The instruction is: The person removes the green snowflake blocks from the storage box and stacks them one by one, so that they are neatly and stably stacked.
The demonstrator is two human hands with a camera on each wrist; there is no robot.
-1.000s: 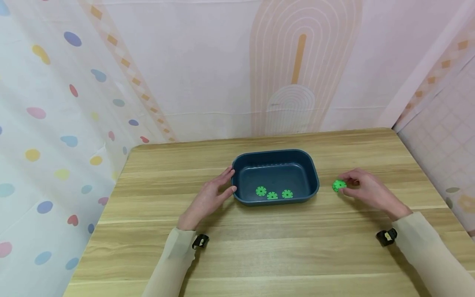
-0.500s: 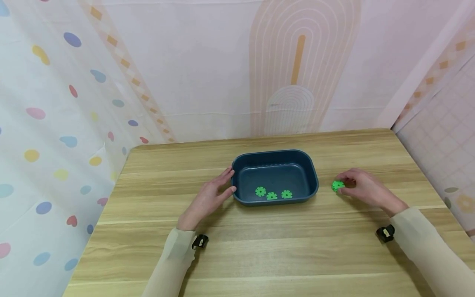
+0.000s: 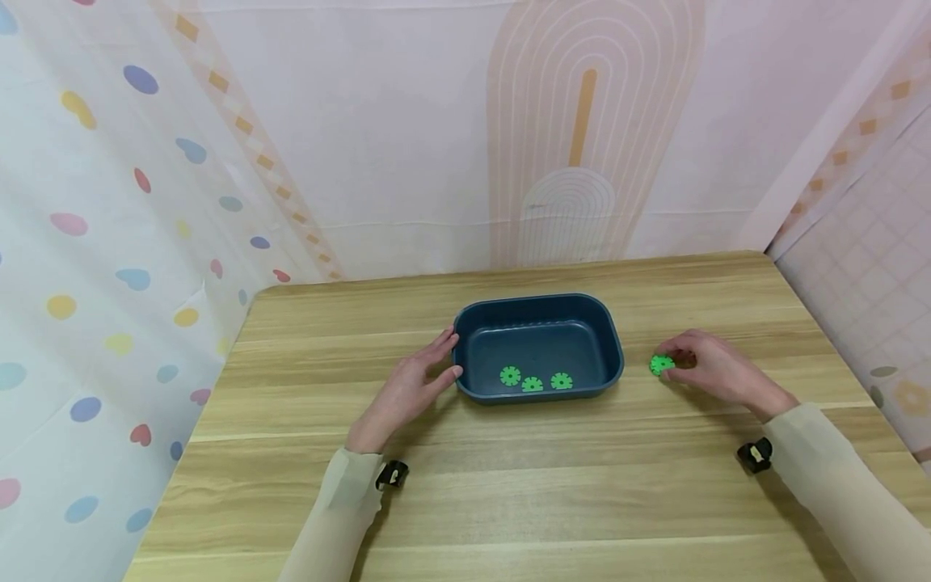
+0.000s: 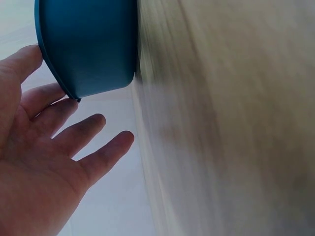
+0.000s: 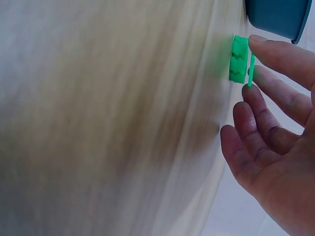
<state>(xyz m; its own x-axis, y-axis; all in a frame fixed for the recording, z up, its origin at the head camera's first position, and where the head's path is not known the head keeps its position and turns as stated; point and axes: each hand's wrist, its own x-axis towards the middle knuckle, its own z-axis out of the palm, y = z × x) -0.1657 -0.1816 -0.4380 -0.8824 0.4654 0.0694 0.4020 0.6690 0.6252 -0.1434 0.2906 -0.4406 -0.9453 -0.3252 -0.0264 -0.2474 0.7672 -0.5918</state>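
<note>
Head view down onto a wooden table (image 3: 480, 477), a person's two bare hands at work around a dark blue tray (image 3: 538, 347). Three green notched discs (image 3: 511, 376) lie on the tray's floor along its near side, two of them partly hidden by the near rim.

The right hand (image 3: 716, 372) is on the table's right side, near the tray but apart from it. The right wrist view shows its thumb and fingertips nearly together, pinching one thin green disc (image 5: 251, 71) by its edges. That disc is just above a short green stack (image 5: 238, 59) standing on the table, a narrow gap between them. The remaining fingers curl loosely.

The left hand (image 3: 403, 392) is relaxed, fingers spread, its fingertips touching the tray's left end without gripping it.

The step in hand appears to be taking one disc off the stack; the next move calls for a steady pinch and a clean lift.
</note>
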